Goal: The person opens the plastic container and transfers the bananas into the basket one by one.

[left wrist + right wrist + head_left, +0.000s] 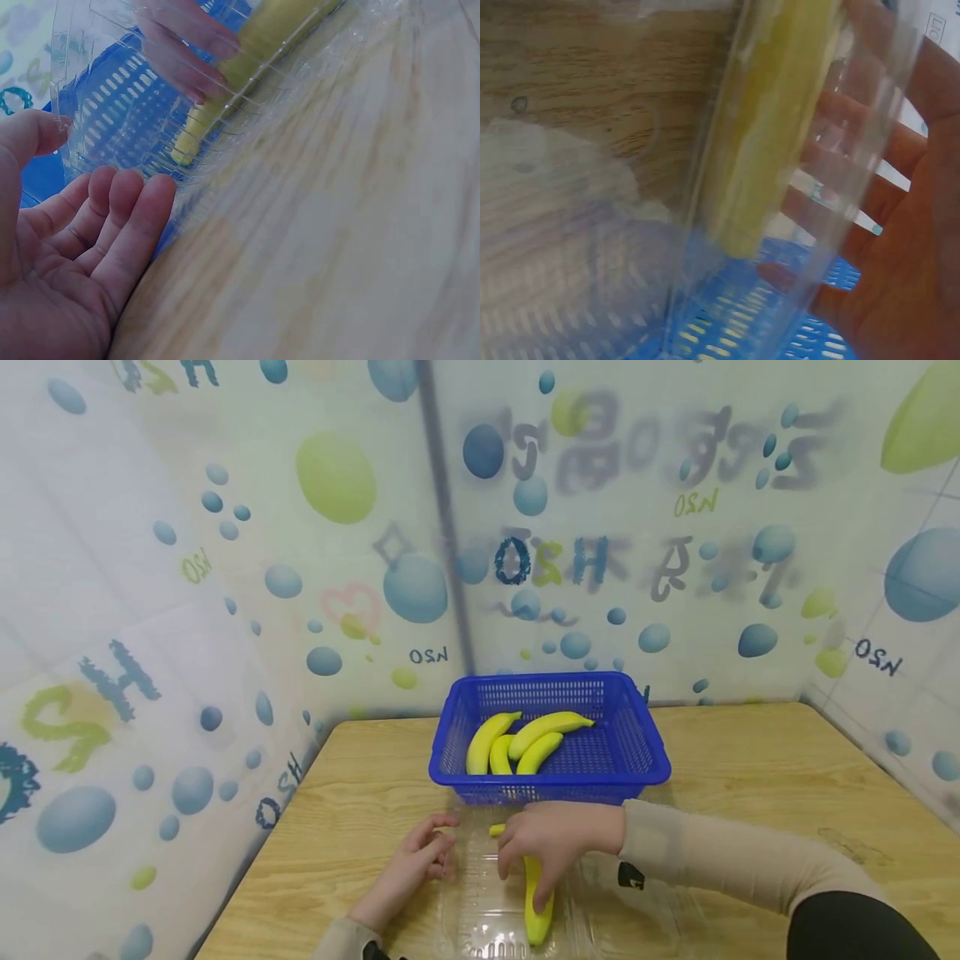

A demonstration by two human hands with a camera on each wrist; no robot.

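A yellow banana (534,893) lies lengthwise in a clear plastic clamshell box (480,902) on the table. From above, my right hand (551,843) holds this banana, fingers on one side and thumb on the other; its stem end points toward the basket. The box's transparent wall stands between the right wrist camera and the banana (772,135). My left hand (416,864) is at the box's left edge with loosely bent fingers and holds nothing. In the left wrist view, the thumb and fingertips of the left hand (82,232) are close to the clear rim.
A blue plastic basket (551,779) stands behind the box, with several bananas (551,731) in its left part. Wooden table (360,785) surrounds both. A patterned curtain (375,635) closes off the back and sides.
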